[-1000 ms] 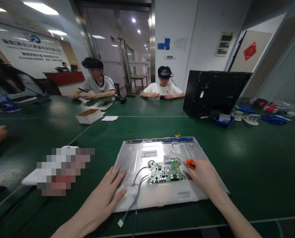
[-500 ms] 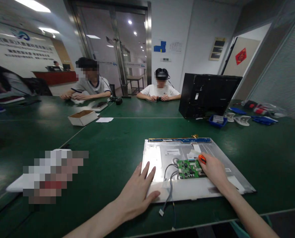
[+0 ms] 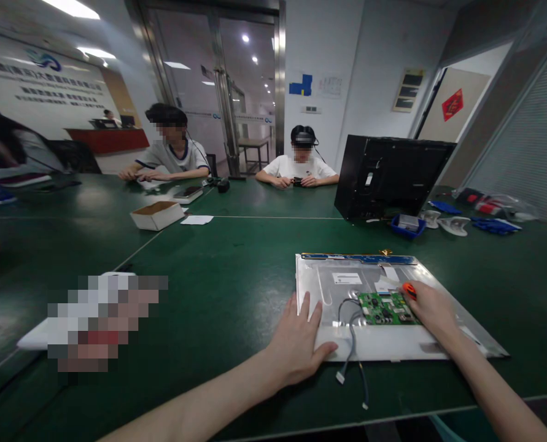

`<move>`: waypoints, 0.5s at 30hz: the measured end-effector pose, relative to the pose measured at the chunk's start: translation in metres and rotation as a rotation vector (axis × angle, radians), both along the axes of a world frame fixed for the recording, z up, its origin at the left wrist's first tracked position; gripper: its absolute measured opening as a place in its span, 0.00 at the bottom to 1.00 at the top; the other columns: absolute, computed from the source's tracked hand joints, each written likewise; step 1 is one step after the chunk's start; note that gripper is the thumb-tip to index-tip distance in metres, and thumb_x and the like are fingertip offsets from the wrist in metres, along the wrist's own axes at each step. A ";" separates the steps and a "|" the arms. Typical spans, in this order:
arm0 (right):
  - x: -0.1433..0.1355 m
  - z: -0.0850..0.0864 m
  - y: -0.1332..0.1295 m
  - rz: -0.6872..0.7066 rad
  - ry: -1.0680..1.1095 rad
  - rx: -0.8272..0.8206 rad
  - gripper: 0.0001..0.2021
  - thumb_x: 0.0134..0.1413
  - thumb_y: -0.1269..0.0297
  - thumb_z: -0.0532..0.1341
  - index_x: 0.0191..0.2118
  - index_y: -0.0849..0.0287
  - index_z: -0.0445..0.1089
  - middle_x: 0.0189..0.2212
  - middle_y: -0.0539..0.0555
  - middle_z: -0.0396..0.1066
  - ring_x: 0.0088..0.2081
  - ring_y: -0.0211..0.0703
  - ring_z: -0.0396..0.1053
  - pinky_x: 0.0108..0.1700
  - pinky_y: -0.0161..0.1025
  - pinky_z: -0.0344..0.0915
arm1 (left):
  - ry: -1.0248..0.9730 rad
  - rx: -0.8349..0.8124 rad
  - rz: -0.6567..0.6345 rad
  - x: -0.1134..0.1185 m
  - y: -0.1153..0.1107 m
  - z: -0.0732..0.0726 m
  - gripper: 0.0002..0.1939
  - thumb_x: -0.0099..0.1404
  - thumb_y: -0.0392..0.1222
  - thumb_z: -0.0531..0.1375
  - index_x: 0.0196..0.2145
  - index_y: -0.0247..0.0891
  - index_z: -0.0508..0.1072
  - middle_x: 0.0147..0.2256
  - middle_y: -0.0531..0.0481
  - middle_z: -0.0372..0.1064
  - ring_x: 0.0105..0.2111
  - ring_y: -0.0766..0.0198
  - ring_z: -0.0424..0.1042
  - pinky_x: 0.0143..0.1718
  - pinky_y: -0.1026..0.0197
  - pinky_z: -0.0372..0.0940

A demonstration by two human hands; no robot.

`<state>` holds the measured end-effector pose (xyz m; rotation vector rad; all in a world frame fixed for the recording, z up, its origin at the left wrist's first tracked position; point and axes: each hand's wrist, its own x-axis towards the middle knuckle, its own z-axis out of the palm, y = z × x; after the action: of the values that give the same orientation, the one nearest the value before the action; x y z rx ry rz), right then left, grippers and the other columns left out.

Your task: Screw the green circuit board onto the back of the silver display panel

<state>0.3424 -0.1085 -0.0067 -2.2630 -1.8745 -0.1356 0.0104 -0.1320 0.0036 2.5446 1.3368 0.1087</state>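
A flat display panel (image 3: 321, 273) lies back side up on the green table before me. A green circuit board (image 3: 384, 309) sits on its metal back, with grey cables (image 3: 352, 341) hanging over the near edge. My left hand (image 3: 298, 344) rests with fingers spread on the panel's left edge. My right hand (image 3: 432, 310) is closed round a tool with an orange-and-black handle (image 3: 409, 291), by the board's right end. The tool's tip is hidden, so its kind is unclear. White flat ribbon cable (image 3: 390, 273) runs from the board towards the blue strip (image 3: 356, 258) along the far edge.
A black monitor (image 3: 393, 175) stands behind the panel, with a blue tray (image 3: 407, 226) and blue gloves (image 3: 496, 224) near it. An open white box (image 3: 157, 216) is farther left. Two people (image 3: 174, 144) with head cameras sit across the table.
The panel has shifted to the right across the table, and both hands have moved with it. My right hand still grips the orange-and-black tool.
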 end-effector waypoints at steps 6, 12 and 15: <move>0.033 0.012 -0.009 0.034 0.115 0.019 0.18 0.58 0.54 0.51 0.36 0.59 0.74 0.34 0.60 0.77 0.35 0.53 0.73 0.36 0.43 0.66 | -0.034 0.047 -0.007 0.027 0.010 -0.009 0.42 0.68 0.65 0.49 0.67 0.29 0.54 0.68 0.27 0.42 0.66 0.30 0.43 0.64 0.37 0.43; 0.050 0.010 -0.031 0.148 0.206 -0.037 0.20 0.52 0.48 0.52 0.33 0.57 0.75 0.28 0.58 0.76 0.28 0.52 0.73 0.31 0.45 0.69 | -0.046 0.065 -0.015 0.045 0.016 -0.012 0.43 0.69 0.66 0.46 0.68 0.28 0.54 0.68 0.29 0.43 0.66 0.29 0.41 0.64 0.36 0.43; 0.055 0.004 -0.036 0.163 0.215 -0.022 0.21 0.52 0.46 0.52 0.33 0.58 0.74 0.31 0.60 0.77 0.31 0.54 0.74 0.33 0.47 0.71 | -0.060 0.069 -0.015 0.049 0.017 -0.013 0.43 0.69 0.66 0.45 0.68 0.28 0.53 0.68 0.30 0.42 0.66 0.30 0.41 0.64 0.35 0.42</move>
<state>0.3970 -0.1447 -0.0024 -2.0344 -1.9410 0.1476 0.0589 -0.1150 -0.0094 2.5854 1.3129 0.2301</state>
